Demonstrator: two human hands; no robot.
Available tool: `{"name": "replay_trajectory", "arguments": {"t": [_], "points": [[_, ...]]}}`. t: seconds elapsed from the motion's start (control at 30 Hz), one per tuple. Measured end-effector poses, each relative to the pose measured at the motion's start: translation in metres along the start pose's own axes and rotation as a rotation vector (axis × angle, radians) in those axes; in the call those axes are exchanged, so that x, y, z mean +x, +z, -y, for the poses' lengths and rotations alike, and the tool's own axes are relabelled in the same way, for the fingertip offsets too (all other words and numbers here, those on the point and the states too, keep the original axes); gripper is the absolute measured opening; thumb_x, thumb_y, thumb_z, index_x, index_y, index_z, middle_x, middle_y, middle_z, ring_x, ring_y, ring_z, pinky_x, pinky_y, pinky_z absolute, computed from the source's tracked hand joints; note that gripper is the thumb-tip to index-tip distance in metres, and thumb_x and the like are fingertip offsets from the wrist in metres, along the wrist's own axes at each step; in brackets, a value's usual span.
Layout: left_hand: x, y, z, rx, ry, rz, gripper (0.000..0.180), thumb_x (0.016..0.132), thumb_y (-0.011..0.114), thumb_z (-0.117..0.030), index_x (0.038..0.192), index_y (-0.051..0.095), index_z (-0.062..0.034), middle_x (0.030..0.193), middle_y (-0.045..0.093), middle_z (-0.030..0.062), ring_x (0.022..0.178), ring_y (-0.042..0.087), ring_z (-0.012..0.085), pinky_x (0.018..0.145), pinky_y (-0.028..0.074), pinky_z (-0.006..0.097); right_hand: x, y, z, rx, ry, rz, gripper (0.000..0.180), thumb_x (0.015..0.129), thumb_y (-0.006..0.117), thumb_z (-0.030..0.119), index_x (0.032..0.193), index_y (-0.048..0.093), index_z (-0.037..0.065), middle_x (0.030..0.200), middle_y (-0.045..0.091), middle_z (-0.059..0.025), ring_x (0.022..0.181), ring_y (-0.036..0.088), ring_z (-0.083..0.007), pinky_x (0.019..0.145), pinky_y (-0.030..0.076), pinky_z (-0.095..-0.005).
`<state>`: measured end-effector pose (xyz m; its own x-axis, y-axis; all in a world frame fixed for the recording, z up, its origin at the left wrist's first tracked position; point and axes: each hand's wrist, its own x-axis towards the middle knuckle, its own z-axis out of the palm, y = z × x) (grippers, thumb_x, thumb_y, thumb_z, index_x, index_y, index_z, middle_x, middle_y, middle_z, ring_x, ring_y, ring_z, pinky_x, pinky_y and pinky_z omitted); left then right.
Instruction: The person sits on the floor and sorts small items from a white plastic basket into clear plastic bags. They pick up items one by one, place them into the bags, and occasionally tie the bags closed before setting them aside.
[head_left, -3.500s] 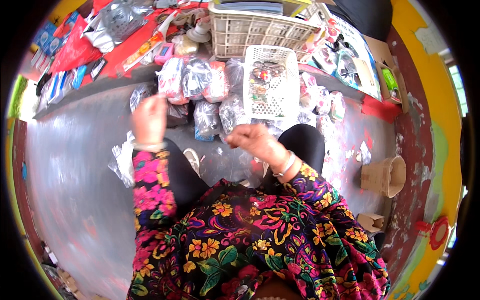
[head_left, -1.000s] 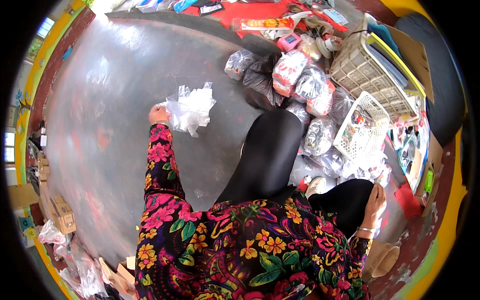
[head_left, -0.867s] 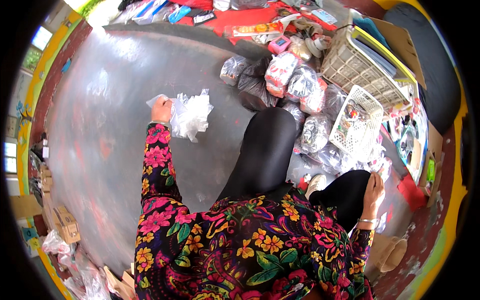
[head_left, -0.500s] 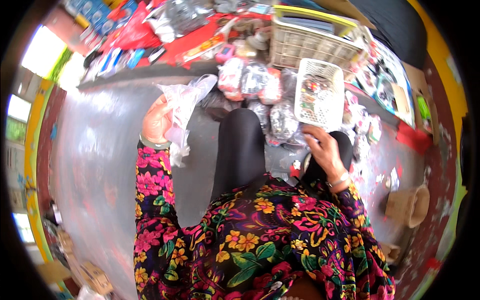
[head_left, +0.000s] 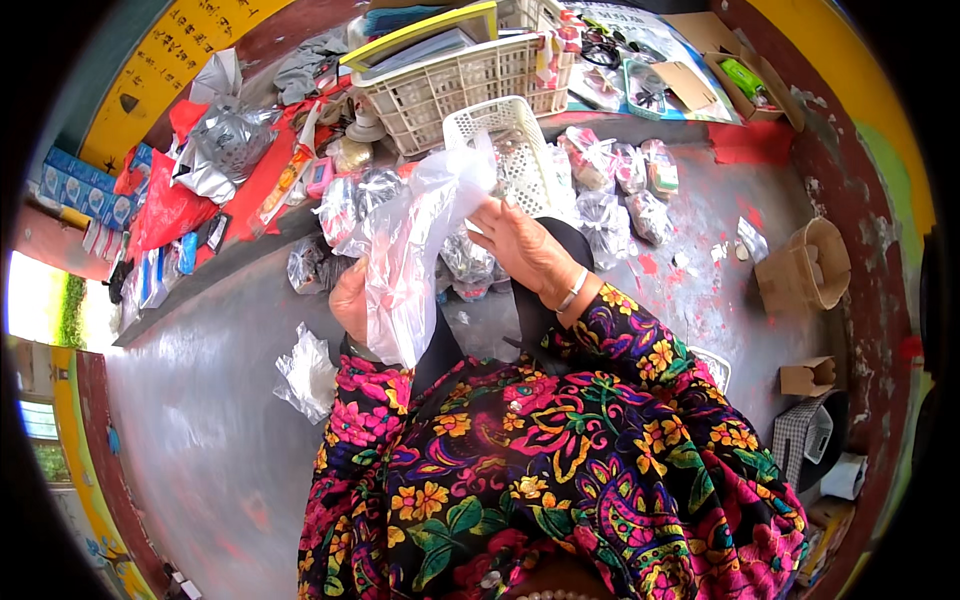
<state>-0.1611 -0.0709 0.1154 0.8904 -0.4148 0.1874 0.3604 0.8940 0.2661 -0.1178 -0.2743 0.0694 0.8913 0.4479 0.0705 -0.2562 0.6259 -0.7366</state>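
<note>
A clear, empty-looking plastic bag (head_left: 405,290) is held up in front of my lap. My left hand (head_left: 350,302) is closed on its left side, the fingertips partly hidden by the film. On the bag's right side, my right hand (head_left: 530,252) has its fingers stretched out; their tips are at the film's edge. Behind the bag stands a small white perforated basket (head_left: 487,117), partly covered by it. Several filled clear bags (head_left: 468,258) lie on the floor around my knees, some hidden behind my hands.
A large cream crate (head_left: 455,92) stands beyond the small basket. Several filled bags (head_left: 605,225) lie to its right. At the right are a brown paper bag (head_left: 800,265) and a small carton (head_left: 808,377). Crumpled clear plastic (head_left: 308,374) lies left of my left arm.
The view has turned, so the crate and basket sit further left. My left hand has brought the plastic bag in front of me. My right hand has left the basket's near end and come to the bag.
</note>
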Motion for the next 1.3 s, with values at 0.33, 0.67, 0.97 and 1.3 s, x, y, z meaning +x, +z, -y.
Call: {"name": "replay_trajectory", "arguments": {"t": [0.33,0.67,0.97,1.3], "points": [[-0.039,-0.035,-0.025,0.329,0.131,-0.279,0.048,0.080,0.050,-0.018,0.120,0.037,0.0046,0.113,0.051,0.0167,0.065,0.055,0.0182,0.057,0.047,0.031,-0.005,0.016,-0.011,0.263,0.277,-0.036,0.072,0.079,0.046,0.055,0.126,0.028,0.003,0.121,0.043,-0.0091,0.111,0.042,-0.0207,0.094,0.034,-0.0372],[-0.114,-0.089,-0.049,0.645,0.200,-0.468,0.041,0.079,0.049,-0.008,0.117,0.042,0.0058,0.127,0.040,0.0142,0.081,0.056,0.0142,0.069,0.046,0.025,-0.001,0.017,-0.030,-0.103,0.505,-0.024,0.033,0.085,0.050,0.030,0.102,0.055,0.001,0.085,0.061,-0.0079,0.077,0.058,-0.0133,0.061,0.045,-0.0257],[-0.135,-0.128,-0.068,1.175,0.050,-0.922,0.029,0.083,0.053,-0.016,0.104,0.050,0.0027,0.098,0.056,0.0102,0.073,0.055,0.0148,0.067,0.045,0.026,0.003,0.007,-0.052,-0.361,0.609,-0.110,0.016,0.081,0.056,0.017,0.079,0.060,0.001,0.067,0.061,-0.0064,0.057,0.057,-0.0109,0.047,0.042,-0.0202],[-0.056,-0.049,-0.008,2.561,0.075,-0.254,0.059,0.080,0.054,-0.030,0.126,0.032,0.0004,0.131,0.028,0.0226,0.123,0.025,0.0358,0.099,0.021,0.044,0.005,0.022,-0.064,-0.734,0.455,-0.130,0.016,0.079,0.057,0.015,0.071,0.058,0.002,0.058,0.056,-0.0023,0.048,0.052,-0.0082,0.043,0.039,-0.0204]]}}
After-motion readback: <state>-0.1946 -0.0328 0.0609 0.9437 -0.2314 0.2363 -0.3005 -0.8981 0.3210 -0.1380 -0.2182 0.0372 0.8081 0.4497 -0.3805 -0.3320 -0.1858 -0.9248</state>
